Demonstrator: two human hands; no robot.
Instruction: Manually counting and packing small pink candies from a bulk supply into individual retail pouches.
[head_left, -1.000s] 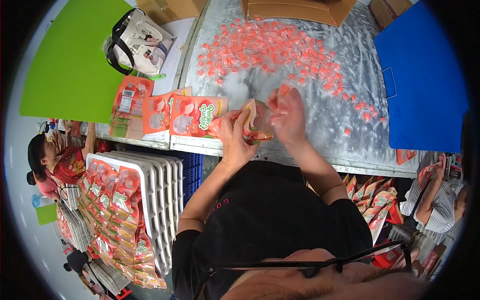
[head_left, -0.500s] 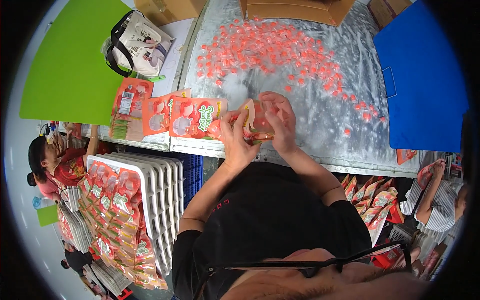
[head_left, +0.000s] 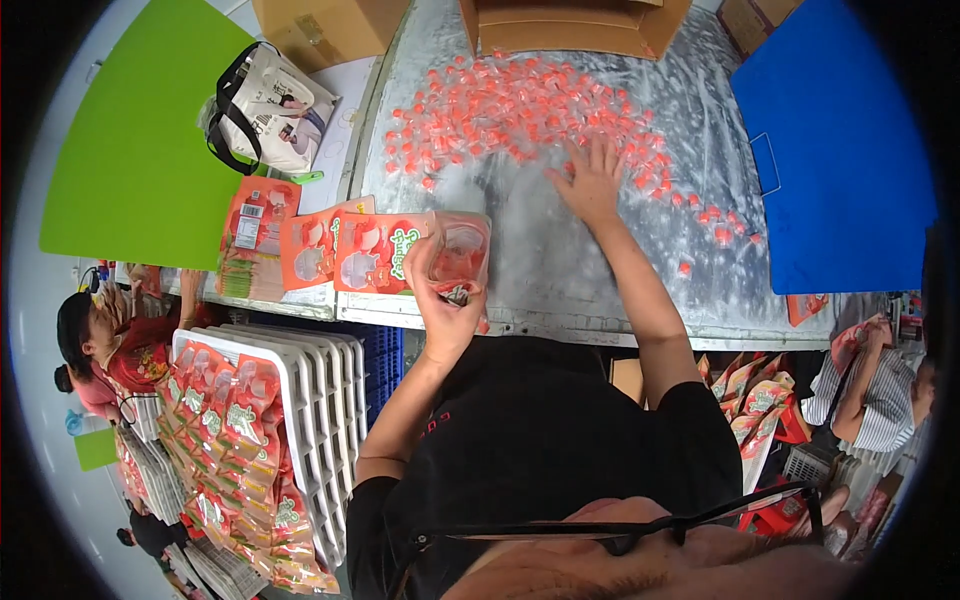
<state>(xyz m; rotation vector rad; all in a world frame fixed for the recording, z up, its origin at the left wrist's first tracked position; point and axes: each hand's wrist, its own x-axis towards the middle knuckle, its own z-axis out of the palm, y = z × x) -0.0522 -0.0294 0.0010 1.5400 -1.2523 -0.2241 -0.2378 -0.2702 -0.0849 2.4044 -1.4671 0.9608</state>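
Note:
My left hand [head_left: 447,305] grips an opened red printed pouch [head_left: 462,252] at the near edge of the metal table, its mouth toward me. My right hand [head_left: 592,182] is stretched out over the table with its fingers spread, touching or just above the near side of a wide heap of small clear pieces with red round parts [head_left: 520,105]; what exactly they are is too small to tell. Flat red pouches [head_left: 365,262] lie overlapping beside my left hand, and a stack of pouches [head_left: 262,215] lies further left.
A cardboard box [head_left: 570,28] stands at the far edge, with a blue board [head_left: 835,160] at the right and a green one [head_left: 140,120] at the left. A white bag [head_left: 275,105] is on the table. Filled pouches [head_left: 235,440] lie on stacked white trays [head_left: 310,420]; co-workers are on both sides.
My right hand has let go of the pouch and reached forward to the heap. My left hand keeps the pouch, lowered slightly and tipped with its mouth now facing me.

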